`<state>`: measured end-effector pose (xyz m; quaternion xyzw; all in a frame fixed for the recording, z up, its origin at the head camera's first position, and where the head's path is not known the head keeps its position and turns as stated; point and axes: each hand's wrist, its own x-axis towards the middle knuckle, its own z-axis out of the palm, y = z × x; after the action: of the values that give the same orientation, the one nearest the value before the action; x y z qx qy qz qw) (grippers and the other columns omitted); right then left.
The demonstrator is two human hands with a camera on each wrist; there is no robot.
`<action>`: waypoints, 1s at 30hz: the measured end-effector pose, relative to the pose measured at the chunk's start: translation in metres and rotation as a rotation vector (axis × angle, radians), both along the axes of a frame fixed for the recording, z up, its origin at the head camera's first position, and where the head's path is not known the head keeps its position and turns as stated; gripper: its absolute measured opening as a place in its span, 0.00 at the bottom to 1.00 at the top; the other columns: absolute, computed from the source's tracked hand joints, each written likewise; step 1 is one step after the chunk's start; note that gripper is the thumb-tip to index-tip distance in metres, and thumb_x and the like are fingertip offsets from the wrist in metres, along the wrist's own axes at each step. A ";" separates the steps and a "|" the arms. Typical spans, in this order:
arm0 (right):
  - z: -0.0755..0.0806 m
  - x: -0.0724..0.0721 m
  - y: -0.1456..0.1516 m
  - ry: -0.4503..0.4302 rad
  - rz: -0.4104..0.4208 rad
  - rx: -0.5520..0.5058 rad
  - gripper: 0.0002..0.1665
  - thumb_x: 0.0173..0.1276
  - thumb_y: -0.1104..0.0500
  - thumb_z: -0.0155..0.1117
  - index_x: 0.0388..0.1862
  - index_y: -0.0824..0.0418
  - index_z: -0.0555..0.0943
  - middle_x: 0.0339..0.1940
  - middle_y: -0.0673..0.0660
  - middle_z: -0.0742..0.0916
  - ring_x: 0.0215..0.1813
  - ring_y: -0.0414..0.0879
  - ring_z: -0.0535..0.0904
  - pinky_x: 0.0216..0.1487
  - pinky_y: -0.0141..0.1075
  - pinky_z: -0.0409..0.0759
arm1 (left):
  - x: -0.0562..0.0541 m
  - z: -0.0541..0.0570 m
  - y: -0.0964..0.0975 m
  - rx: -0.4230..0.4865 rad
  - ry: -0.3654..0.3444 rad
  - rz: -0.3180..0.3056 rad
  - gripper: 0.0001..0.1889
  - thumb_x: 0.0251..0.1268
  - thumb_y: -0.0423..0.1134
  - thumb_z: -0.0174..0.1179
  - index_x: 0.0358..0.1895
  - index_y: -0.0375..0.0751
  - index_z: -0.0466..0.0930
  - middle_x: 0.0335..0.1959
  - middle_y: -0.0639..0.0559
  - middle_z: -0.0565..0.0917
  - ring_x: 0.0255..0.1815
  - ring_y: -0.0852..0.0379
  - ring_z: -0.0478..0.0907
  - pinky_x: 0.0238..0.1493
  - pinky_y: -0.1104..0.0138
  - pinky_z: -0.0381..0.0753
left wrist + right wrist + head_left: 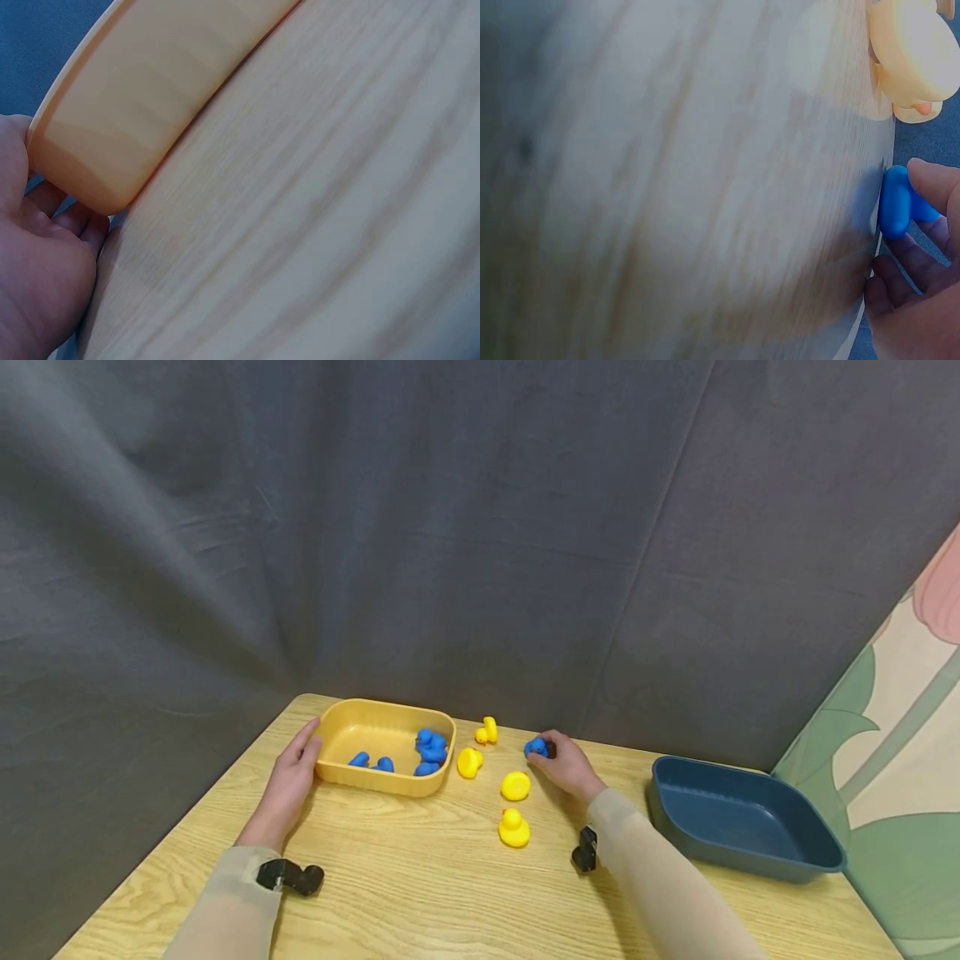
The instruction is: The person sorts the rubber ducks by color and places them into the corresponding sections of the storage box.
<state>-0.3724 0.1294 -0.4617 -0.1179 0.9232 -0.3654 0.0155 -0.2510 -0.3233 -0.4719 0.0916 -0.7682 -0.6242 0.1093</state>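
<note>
At the back of the table my right hand (567, 766) pinches a blue rubber duck (536, 747) between thumb and fingers. In the right wrist view the same blue duck (897, 202) is low at the tabletop. My left hand (294, 778) grips the left end of the yellow bin (375, 781), with the thumb at its rim and the fingers round the outside. Several blue ducks (431, 747) lie in this bin. Between bin and right hand are several yellow ducks: one upright (513, 829), the others tipped over, such as the yellow duck (470, 763) beside the bin.
A dark blue bin (742, 856) stands at the right side of the wooden table (405, 885). Behind the table hangs a dark grey curtain (450, 568). A patterned panel (900, 777) borders the right side.
</note>
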 end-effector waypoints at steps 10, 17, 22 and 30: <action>0.016 0.006 -0.009 0.027 0.019 -0.076 0.23 0.83 0.56 0.70 0.68 0.66 0.79 0.71 0.68 0.81 0.77 0.66 0.74 0.81 0.62 0.69 | 0.001 0.002 0.001 0.000 0.004 -0.005 0.34 0.95 0.54 0.40 0.93 0.54 0.46 0.93 0.49 0.45 0.92 0.46 0.40 0.89 0.50 0.47; 0.036 0.016 -0.030 0.066 0.040 -0.085 0.25 0.83 0.54 0.71 0.70 0.64 0.80 0.73 0.67 0.81 0.78 0.67 0.73 0.81 0.63 0.67 | 0.002 0.002 0.001 0.000 -0.003 -0.001 0.34 0.95 0.55 0.39 0.94 0.55 0.46 0.93 0.49 0.45 0.92 0.47 0.40 0.89 0.51 0.47; 0.046 0.024 -0.048 0.079 0.081 -0.113 0.24 0.82 0.54 0.72 0.69 0.62 0.81 0.73 0.65 0.82 0.78 0.66 0.74 0.81 0.64 0.69 | 0.002 0.002 0.000 -0.005 0.006 -0.001 0.34 0.95 0.56 0.39 0.94 0.53 0.46 0.93 0.48 0.45 0.92 0.45 0.40 0.89 0.49 0.46; 0.058 0.040 -0.072 0.111 0.153 -0.157 0.24 0.80 0.55 0.74 0.69 0.60 0.82 0.69 0.61 0.84 0.76 0.64 0.76 0.80 0.61 0.71 | 0.001 0.000 0.000 -0.005 0.006 -0.014 0.34 0.95 0.54 0.39 0.94 0.53 0.45 0.93 0.49 0.45 0.92 0.46 0.40 0.89 0.50 0.47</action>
<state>-0.3328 0.0570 -0.4033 -0.2090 0.8795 -0.4273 -0.0170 -0.2501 -0.3238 -0.4715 0.0840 -0.7700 -0.6233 0.1075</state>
